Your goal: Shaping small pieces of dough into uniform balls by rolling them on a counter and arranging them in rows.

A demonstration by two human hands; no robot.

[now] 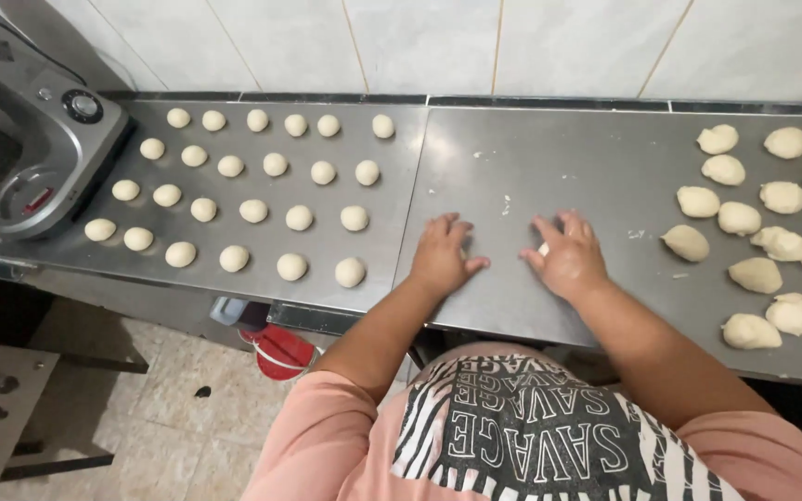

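Both palms down on the steel counter (531, 158): left hand (442, 257) cupped, contents hidden; right hand (568, 257) curled over a dough piece (543, 249). Rolled balls (252, 211) at ten o'clock, rough lumps (756, 275) at three.

Both bare forearms reaching forward, left hand (444, 255) palm down with fingers curled and thumb out toward the right hand, right hand (566, 255) palm down just beside it, fingers cupped, thumb pointing toward the left hand
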